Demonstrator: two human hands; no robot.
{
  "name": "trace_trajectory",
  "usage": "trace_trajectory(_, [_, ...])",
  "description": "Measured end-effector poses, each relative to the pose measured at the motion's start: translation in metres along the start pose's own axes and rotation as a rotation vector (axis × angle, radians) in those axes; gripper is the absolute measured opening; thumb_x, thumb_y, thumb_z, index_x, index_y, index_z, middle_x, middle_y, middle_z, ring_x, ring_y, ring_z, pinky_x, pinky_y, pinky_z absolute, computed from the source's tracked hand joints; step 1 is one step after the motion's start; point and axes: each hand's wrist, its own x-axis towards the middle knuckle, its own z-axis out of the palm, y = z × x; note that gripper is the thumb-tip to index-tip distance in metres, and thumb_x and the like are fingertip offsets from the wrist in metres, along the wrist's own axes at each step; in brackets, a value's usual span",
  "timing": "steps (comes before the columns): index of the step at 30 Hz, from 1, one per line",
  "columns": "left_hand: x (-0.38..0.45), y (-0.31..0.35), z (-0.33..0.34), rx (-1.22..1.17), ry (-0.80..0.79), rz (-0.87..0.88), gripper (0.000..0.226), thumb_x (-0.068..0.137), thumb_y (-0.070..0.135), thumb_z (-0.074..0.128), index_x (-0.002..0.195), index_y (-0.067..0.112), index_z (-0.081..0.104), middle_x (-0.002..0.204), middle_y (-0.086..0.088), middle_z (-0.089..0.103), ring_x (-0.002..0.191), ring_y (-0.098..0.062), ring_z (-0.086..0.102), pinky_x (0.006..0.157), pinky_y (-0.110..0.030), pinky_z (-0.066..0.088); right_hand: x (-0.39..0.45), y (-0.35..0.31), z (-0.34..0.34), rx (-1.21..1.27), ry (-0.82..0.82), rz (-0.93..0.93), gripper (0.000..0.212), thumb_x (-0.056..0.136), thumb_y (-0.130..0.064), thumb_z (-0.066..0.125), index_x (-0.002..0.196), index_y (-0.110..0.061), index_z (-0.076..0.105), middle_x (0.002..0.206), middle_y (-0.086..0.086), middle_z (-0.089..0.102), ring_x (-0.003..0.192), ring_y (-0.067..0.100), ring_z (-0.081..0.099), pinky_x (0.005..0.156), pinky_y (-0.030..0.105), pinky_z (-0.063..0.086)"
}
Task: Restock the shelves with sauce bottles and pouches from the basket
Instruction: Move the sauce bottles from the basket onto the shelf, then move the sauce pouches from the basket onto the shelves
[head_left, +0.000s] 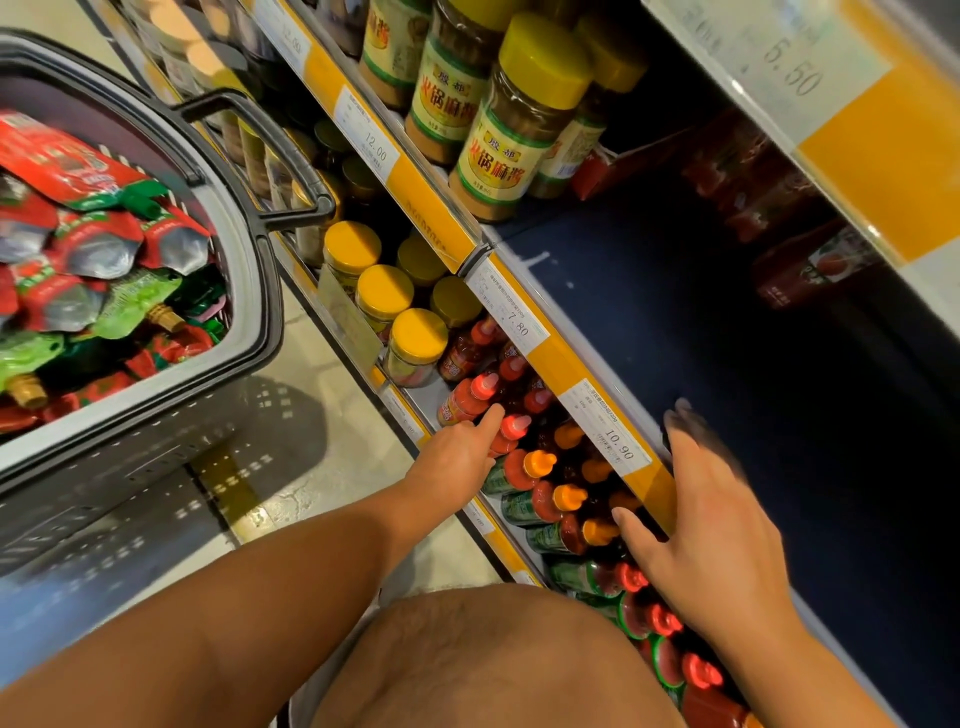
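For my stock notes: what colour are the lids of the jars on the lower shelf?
Yellow lids, seen best in the head view.

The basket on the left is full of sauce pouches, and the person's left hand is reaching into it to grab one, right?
Not quite. The basket is full of sauce pouches, but the left hand isn't in it. The head view shows that hand at the lower shelf, with a finger stretched out touching a red-capped sauce bottle. The right hand hovers over the bottles nearby.
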Motion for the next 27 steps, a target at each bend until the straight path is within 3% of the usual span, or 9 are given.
trace_trajectory(3, [-0.013,-0.002,-0.008,-0.067,0.051,0.034,0.079,0.098,0.025,0.066,0.160,0.020,0.017,0.095,-0.008,0.063,0.082,-0.031,0.064,0.070,-0.048,0.056,0.001,0.000,0.000,-0.005,-0.007,0.000,0.109,0.073,-0.059,0.079,0.160,-0.030,0.021,0.169,-0.011,0.020,0.151,0.016,0.032,0.102,0.044,0.052])
trace_trajectory(5, [-0.027,-0.005,-0.017,-0.143,0.105,0.043,0.077,0.097,0.027,0.067,0.158,0.023,0.021,0.091,-0.005,0.063,0.079,-0.030,0.064,0.066,-0.045,0.055,0.000,0.002,0.002,-0.006,-0.010,0.000,0.110,0.073,-0.058,0.080,0.160,-0.030,0.020,0.169,-0.010,0.020,0.150,0.016,0.033,0.102,0.043,0.052])
trace_trajectory(7, [-0.044,-0.012,-0.028,-0.190,0.129,0.039,0.065,0.097,0.031,0.067,0.150,0.026,0.029,0.085,-0.004,0.066,0.076,-0.031,0.065,0.062,-0.046,0.056,0.000,0.004,0.003,-0.006,-0.008,-0.001,0.110,0.072,-0.058,0.080,0.160,-0.031,0.021,0.169,-0.010,0.021,0.150,0.016,0.033,0.104,0.042,0.051])
trace_trajectory(10, [-0.076,-0.026,-0.054,-0.238,0.111,-0.016,0.046,0.100,0.038,0.061,0.140,0.029,0.041,0.088,0.001,0.071,0.080,-0.025,0.067,0.069,-0.048,0.056,0.001,0.009,0.005,0.003,-0.022,-0.018,0.108,0.072,-0.057,0.079,0.159,-0.032,0.022,0.169,-0.011,0.021,0.150,0.015,0.033,0.106,0.041,0.049])
trace_trajectory(15, [-0.146,-0.050,-0.134,-0.453,0.137,-0.051,0.025,0.101,0.030,0.063,0.125,0.031,0.058,0.082,0.006,0.071,0.075,-0.009,0.068,0.074,-0.042,0.057,0.000,0.007,0.004,0.027,-0.053,-0.003,0.108,0.072,-0.056,0.080,0.158,-0.027,0.023,0.168,-0.003,0.025,0.146,0.022,0.039,0.106,0.040,0.049])
trace_trajectory(17, [-0.181,-0.055,-0.173,-0.509,0.213,-0.045,0.020,0.102,0.025,0.063,0.120,0.034,0.061,0.085,0.005,0.072,0.080,-0.007,0.072,0.073,-0.032,0.059,-0.002,0.001,0.000,0.034,-0.067,0.020,0.106,0.072,-0.056,0.079,0.157,-0.025,0.024,0.165,0.001,0.033,0.142,0.024,0.045,0.105,0.040,0.050])
trace_trajectory(21, [-0.256,-0.067,-0.244,-0.550,0.421,-0.041,0.021,0.102,0.019,0.063,0.114,0.036,0.066,0.085,0.009,0.074,0.080,-0.007,0.075,0.070,-0.013,0.053,-0.003,-0.007,-0.018,0.097,-0.153,0.052,0.105,0.074,-0.054,0.079,0.157,-0.019,0.026,0.167,0.005,0.027,0.142,0.028,0.045,0.108,0.040,0.047])
trace_trajectory(24, [-0.305,-0.088,-0.283,-0.594,0.534,-0.068,0.023,0.103,0.018,0.063,0.113,0.037,0.068,0.088,0.001,0.075,0.084,-0.017,0.076,0.075,-0.024,0.060,-0.001,-0.013,-0.039,0.142,-0.262,0.107,0.098,0.078,-0.052,0.079,0.155,-0.013,0.033,0.160,0.010,0.039,0.134,0.029,0.051,0.104,0.038,0.047])
trace_trajectory(27, [-0.335,-0.127,-0.313,-0.589,0.664,-0.157,0.022,0.103,0.019,0.063,0.112,0.038,0.069,0.088,-0.001,0.076,0.082,-0.016,0.076,0.073,-0.030,0.062,0.003,-0.035,-0.055,0.152,-0.283,0.112,0.092,0.083,-0.044,0.078,0.156,-0.011,0.033,0.157,0.012,0.043,0.136,0.031,0.049,0.106,0.041,0.045])
